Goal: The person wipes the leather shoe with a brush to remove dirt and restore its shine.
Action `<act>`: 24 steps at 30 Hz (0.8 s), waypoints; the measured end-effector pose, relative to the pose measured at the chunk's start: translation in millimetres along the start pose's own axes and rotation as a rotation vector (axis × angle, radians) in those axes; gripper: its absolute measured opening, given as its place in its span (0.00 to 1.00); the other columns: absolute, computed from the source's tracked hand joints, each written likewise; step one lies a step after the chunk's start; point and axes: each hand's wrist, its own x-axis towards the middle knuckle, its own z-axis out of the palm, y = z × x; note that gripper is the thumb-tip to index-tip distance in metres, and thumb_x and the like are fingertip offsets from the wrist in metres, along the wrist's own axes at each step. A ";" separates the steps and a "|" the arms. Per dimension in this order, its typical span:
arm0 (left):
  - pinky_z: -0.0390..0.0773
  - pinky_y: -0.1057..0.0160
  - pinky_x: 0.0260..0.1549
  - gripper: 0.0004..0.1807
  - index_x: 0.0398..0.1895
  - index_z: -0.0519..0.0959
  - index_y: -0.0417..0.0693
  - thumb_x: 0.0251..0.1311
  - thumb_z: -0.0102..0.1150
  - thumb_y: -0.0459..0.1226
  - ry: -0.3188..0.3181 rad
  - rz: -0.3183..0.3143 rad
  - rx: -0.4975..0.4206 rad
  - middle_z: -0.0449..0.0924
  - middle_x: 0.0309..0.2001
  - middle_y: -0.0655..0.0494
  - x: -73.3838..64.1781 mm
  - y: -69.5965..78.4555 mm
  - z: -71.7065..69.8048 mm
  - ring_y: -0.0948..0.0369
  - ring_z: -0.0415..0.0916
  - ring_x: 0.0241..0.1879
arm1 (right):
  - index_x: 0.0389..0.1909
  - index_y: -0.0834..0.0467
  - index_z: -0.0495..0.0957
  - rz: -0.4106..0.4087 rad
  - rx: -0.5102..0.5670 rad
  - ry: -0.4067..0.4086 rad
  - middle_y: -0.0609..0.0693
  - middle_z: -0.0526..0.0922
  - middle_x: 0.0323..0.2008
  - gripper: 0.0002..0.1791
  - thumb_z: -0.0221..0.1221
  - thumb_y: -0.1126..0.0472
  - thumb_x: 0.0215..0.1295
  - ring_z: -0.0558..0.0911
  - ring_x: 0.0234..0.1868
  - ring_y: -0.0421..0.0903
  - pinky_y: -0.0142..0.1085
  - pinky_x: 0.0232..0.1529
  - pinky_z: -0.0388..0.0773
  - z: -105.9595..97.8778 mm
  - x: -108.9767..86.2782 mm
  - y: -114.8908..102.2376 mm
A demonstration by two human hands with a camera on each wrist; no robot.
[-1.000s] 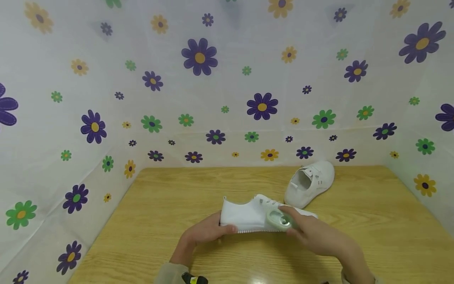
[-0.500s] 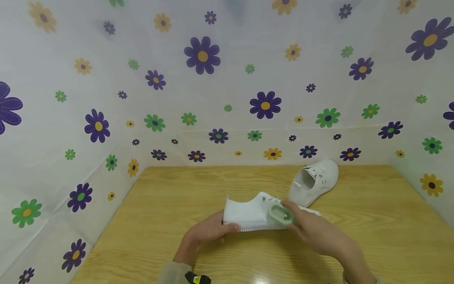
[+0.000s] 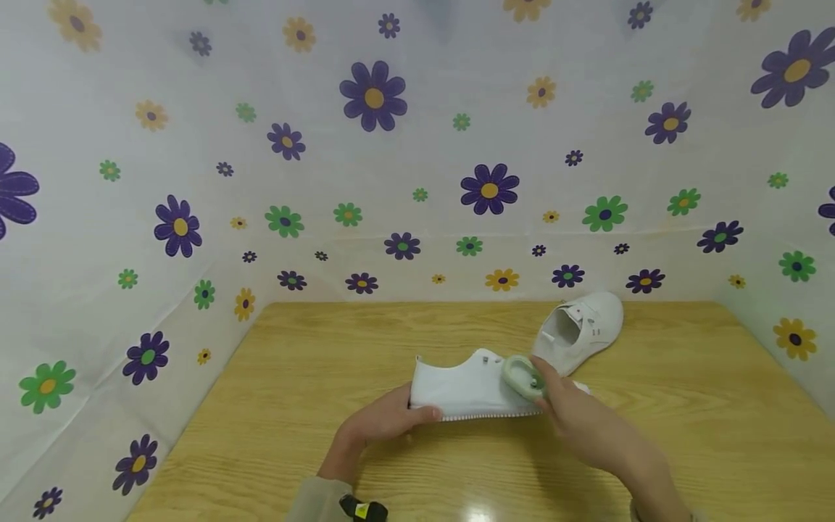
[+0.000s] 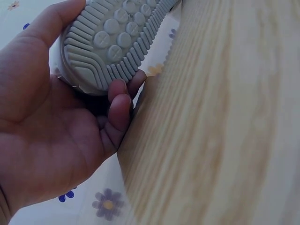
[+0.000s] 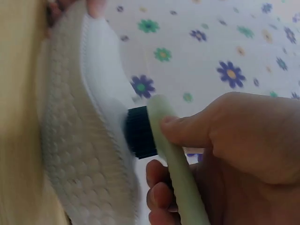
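Observation:
A white shoe (image 3: 457, 388) is held on its side edge over the wooden table, heel to the left and toe to the right. My left hand (image 3: 394, 417) grips its heel; in the left wrist view the thumb and fingers wrap the heel end of the ridged, studded sole (image 4: 112, 42). My right hand (image 3: 580, 417) grips a pale green scrubbing brush (image 3: 522, 377) by its handle. Dark bristles (image 5: 140, 132) meet the shoe's white upper near the sole edge in the right wrist view. The brush and right hand hide much of the toe in the head view.
A second white shoe (image 3: 580, 330) lies behind, at the back right of the wooden table (image 3: 313, 348), its opening facing left. A white sheet with printed flowers (image 3: 430, 145) hangs around the back and sides. A black band (image 3: 363, 509) sits at the left sleeve.
My right hand has moved the brush slightly up and to the right along the shoe, toward the lace area. My left hand keeps its grip on the heel.

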 end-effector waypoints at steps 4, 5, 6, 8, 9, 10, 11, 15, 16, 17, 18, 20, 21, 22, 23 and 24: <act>0.75 0.61 0.33 0.30 0.62 0.66 0.41 0.65 0.61 0.49 -0.004 -0.004 -0.013 0.74 0.46 0.50 1.1 -0.7 0.3 0.57 0.71 0.42 | 0.75 0.61 0.51 0.011 -0.053 0.025 0.70 0.77 0.52 0.32 0.51 0.63 0.75 0.81 0.49 0.58 0.53 0.48 0.79 6.1 3.5 -3.6; 0.75 0.62 0.33 0.30 0.62 0.66 0.41 0.65 0.61 0.49 -0.006 -0.003 -0.013 0.74 0.46 0.50 1.3 -0.3 0.4 0.58 0.71 0.42 | 0.75 0.62 0.51 0.025 -0.050 0.027 0.69 0.77 0.51 0.32 0.51 0.64 0.75 0.81 0.48 0.58 0.53 0.47 0.79 5.0 2.6 -2.3; 0.75 0.61 0.34 0.30 0.63 0.66 0.42 0.65 0.61 0.49 -0.009 -0.001 -0.013 0.74 0.47 0.50 1.3 0.3 0.5 0.57 0.71 0.43 | 0.74 0.63 0.51 0.034 -0.049 0.030 0.71 0.77 0.52 0.32 0.51 0.65 0.74 0.81 0.49 0.60 0.54 0.48 0.78 3.1 1.1 0.2; 0.75 0.61 0.35 0.31 0.65 0.65 0.42 0.65 0.61 0.48 -0.012 0.004 -0.009 0.74 0.49 0.49 1.3 1.7 0.6 0.57 0.70 0.44 | 0.74 0.66 0.50 0.061 -0.033 0.029 0.74 0.75 0.54 0.32 0.50 0.66 0.74 0.79 0.53 0.64 0.57 0.51 0.76 -2.0 -2.8 5.4; 0.74 0.61 0.36 0.32 0.65 0.65 0.42 0.65 0.61 0.48 -0.012 0.004 -0.007 0.74 0.50 0.49 1.4 2.1 0.6 0.57 0.70 0.45 | 0.74 0.68 0.49 0.071 -0.024 0.028 0.76 0.73 0.56 0.32 0.49 0.67 0.74 0.77 0.56 0.67 0.59 0.54 0.74 -4.4 -4.5 7.7; 0.74 0.61 0.38 0.32 0.66 0.65 0.42 0.65 0.61 0.48 -0.010 0.002 -0.004 0.74 0.51 0.49 1.4 2.8 0.5 0.57 0.70 0.46 | 0.73 0.69 0.48 0.073 -0.014 0.027 0.78 0.71 0.58 0.32 0.49 0.67 0.75 0.75 0.58 0.69 0.61 0.56 0.72 -6.4 -5.7 9.4; 0.74 0.60 0.39 0.32 0.66 0.65 0.41 0.65 0.61 0.48 -0.007 -0.001 -0.003 0.74 0.51 0.49 1.2 3.3 0.3 0.57 0.70 0.46 | 0.73 0.70 0.47 0.072 -0.002 0.025 0.78 0.70 0.59 0.32 0.48 0.67 0.75 0.73 0.60 0.70 0.61 0.58 0.70 -7.7 -6.0 10.4; 0.74 0.59 0.40 0.33 0.66 0.64 0.40 0.65 0.61 0.48 0.002 -0.015 -0.003 0.74 0.52 0.49 0.3 3.4 -0.4 0.56 0.69 0.47 | 0.74 0.69 0.46 0.007 0.010 0.027 0.75 0.71 0.60 0.31 0.46 0.65 0.77 0.73 0.61 0.66 0.60 0.61 0.68 -4.1 -0.6 6.5; 0.74 0.59 0.40 0.33 0.66 0.65 0.40 0.65 0.61 0.48 0.004 -0.018 -0.006 0.74 0.52 0.49 0.2 2.9 -0.6 0.56 0.70 0.47 | 0.74 0.68 0.47 -0.015 0.010 0.027 0.73 0.72 0.59 0.31 0.47 0.65 0.77 0.75 0.60 0.63 0.58 0.60 0.70 -2.1 1.3 4.5; 0.74 0.59 0.39 0.33 0.66 0.65 0.40 0.65 0.61 0.48 0.004 -0.019 -0.009 0.74 0.52 0.49 0.0 2.6 -0.7 0.56 0.70 0.47 | 0.73 0.68 0.47 -0.038 0.007 0.027 0.72 0.74 0.57 0.31 0.47 0.65 0.77 0.76 0.58 0.61 0.57 0.59 0.71 -0.6 2.7 3.0; 0.74 0.59 0.39 0.33 0.66 0.65 0.40 0.65 0.61 0.48 0.005 -0.019 -0.010 0.74 0.52 0.49 0.0 2.0 -0.8 0.56 0.70 0.47 | 0.73 0.67 0.48 -0.053 0.004 0.024 0.70 0.75 0.56 0.31 0.48 0.64 0.76 0.77 0.57 0.60 0.56 0.58 0.73 0.1 3.3 2.0; 0.74 0.59 0.39 0.33 0.66 0.65 0.41 0.64 0.61 0.49 0.001 -0.018 -0.014 0.74 0.52 0.49 0.1 1.4 -1.0 0.56 0.70 0.47 | 0.73 0.67 0.50 -0.065 0.011 0.011 0.69 0.77 0.54 0.31 0.50 0.64 0.76 0.79 0.55 0.59 0.55 0.56 0.75 -1.4 1.2 2.3; 0.75 0.59 0.39 0.33 0.66 0.66 0.41 0.64 0.62 0.49 0.000 -0.017 -0.012 0.74 0.51 0.49 0.2 1.0 -0.9 0.56 0.70 0.47 | 0.73 0.67 0.50 -0.051 0.029 -0.007 0.68 0.79 0.51 0.31 0.50 0.65 0.76 0.80 0.51 0.58 0.53 0.53 0.77 -3.6 -0.7 4.1; 0.75 0.59 0.39 0.33 0.66 0.66 0.42 0.64 0.62 0.49 -0.001 -0.018 -0.007 0.74 0.51 0.49 0.5 0.8 -0.8 0.56 0.70 0.47 | 0.73 0.67 0.50 -0.036 0.042 -0.019 0.68 0.79 0.52 0.31 0.50 0.65 0.75 0.80 0.50 0.57 0.52 0.51 0.77 -6.6 -3.1 6.8; 0.74 0.60 0.40 0.34 0.66 0.66 0.42 0.64 0.62 0.50 -0.003 -0.014 0.001 0.74 0.52 0.49 0.8 0.8 -0.7 0.56 0.70 0.47 | 0.72 0.68 0.50 -0.025 0.050 -0.030 0.70 0.78 0.52 0.31 0.50 0.65 0.75 0.80 0.51 0.58 0.53 0.51 0.77 -9.9 -5.9 10.3; 0.75 0.59 0.39 0.34 0.66 0.66 0.42 0.64 0.62 0.50 -0.005 -0.014 0.006 0.74 0.51 0.49 1.3 0.7 -0.6 0.56 0.70 0.47 | 0.72 0.69 0.49 -0.005 0.062 -0.041 0.72 0.77 0.53 0.30 0.49 0.65 0.76 0.80 0.51 0.59 0.54 0.51 0.77 -13.0 -8.5 14.0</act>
